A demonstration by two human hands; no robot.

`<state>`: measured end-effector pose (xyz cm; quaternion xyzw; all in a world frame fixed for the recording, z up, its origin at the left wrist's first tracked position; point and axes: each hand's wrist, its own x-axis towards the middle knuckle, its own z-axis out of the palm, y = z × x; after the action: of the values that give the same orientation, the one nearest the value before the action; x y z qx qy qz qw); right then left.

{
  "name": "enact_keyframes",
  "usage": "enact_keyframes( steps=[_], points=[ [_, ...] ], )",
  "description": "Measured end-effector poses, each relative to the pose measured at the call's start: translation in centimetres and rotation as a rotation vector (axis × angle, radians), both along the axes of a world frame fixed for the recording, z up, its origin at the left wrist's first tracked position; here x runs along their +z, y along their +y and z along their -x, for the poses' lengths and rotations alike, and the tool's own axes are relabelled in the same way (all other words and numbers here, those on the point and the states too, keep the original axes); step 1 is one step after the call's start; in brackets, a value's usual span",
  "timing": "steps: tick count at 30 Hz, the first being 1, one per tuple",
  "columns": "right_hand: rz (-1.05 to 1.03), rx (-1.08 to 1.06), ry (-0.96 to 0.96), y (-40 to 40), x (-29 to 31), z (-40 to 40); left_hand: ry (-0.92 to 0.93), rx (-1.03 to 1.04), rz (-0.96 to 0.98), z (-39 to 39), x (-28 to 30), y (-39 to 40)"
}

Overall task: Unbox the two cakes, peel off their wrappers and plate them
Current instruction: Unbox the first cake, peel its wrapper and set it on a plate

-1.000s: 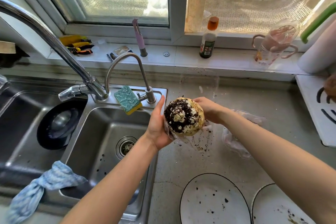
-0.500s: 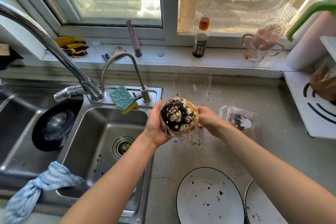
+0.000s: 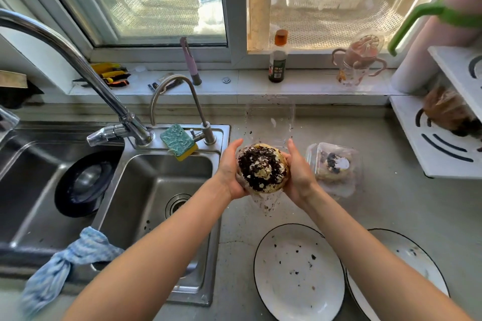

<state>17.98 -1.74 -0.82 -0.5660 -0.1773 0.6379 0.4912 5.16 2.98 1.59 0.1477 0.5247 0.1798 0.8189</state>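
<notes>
I hold a round cake (image 3: pixel 262 168) topped with dark crumbs and cream above the counter, my left hand (image 3: pixel 230 169) cupping its left side and my right hand (image 3: pixel 300 172) its right. A clear wrapper hangs loose under the cake. An open clear plastic box (image 3: pixel 270 118) stands just behind it. To the right a second clear box (image 3: pixel 335 164) lies on the counter with the other cake inside. Two white plates with black rims sit near me: one (image 3: pixel 297 294) dotted with crumbs, the other (image 3: pixel 417 253) partly behind my right arm.
A steel double sink (image 3: pixel 146 190) with two taps and a sponge (image 3: pixel 178 141) lies to the left; a blue cloth (image 3: pixel 65 260) hangs over its front edge. The windowsill carries a bottle (image 3: pixel 277 60) and a cup. A white rack (image 3: pixel 430 143) stands at the right.
Both hands have shifted slightly right with the cake and my right hand now cups its side. The view has tilted, so the second box and plates show more fully.
</notes>
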Motion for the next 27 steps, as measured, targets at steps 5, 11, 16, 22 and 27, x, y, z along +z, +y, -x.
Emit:
enact_keyframes(
  steps=[5, 11, 16, 22, 27],
  points=[
    [-0.017, -0.028, 0.016, -1.3, -0.3, 0.5, 0.146, -0.068, -0.009, -0.3, 0.6, -0.5],
    [-0.044, -0.089, 0.071, -2.4, -0.4, 0.1, 0.162, -0.174, -0.033, -1.2, 1.5, -0.9],
    [-0.067, -0.115, 0.15, -3.0, -0.7, -1.2, 0.117, -0.233, -0.063, -1.9, 2.3, -1.5],
    [-0.102, -0.122, 0.171, -3.3, -0.4, -1.4, 0.139, -0.166, -0.016, -2.3, 1.9, -1.4],
    [-0.12, -0.194, 0.214, -3.5, -0.6, -1.1, 0.155, -0.078, 0.06, -2.3, 1.9, -1.1]
  ],
)
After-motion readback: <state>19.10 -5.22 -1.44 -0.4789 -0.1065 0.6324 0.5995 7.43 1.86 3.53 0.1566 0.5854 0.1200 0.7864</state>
